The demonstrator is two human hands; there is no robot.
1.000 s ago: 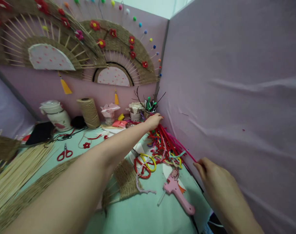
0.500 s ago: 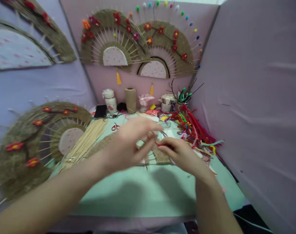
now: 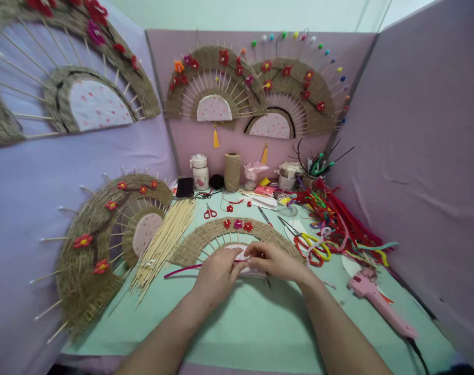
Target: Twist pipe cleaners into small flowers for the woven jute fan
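A magenta pipe cleaner (image 3: pixel 183 271) runs through the fingers of both my hands, its long loose end pointing left. My left hand (image 3: pixel 217 276) is closed round it, thumb and fingers pinched. Right beside it, fingertips almost meeting, my right hand (image 3: pixel 276 261) pinches the same stem near its other end, which my fingers hide. Under my hands lies a twine-wrapped fan (image 3: pixel 200 235) with a pale dotted half-round centre, partly covered. Two red felt-like flowers and a magenta one (image 3: pixel 237 224) sit on its upper band.
Behind the fan lie small red scissors (image 3: pixel 210 211) and a loose red flower (image 3: pixel 229 208). Bamboo sticks (image 3: pixel 164 245) spread at left. Larger scissors (image 3: pixel 313 247), a heap of pipe cleaners (image 3: pixel 338 213) and a corded pink glue gun (image 3: pixel 381 304) are at right. Finished fans (image 3: pixel 215 57) hang behind.
My hands have come down and nearer over the fan's centre, and the magenta stem now shows clearly. The view has turned, bringing the glue gun and large scissors into sight.
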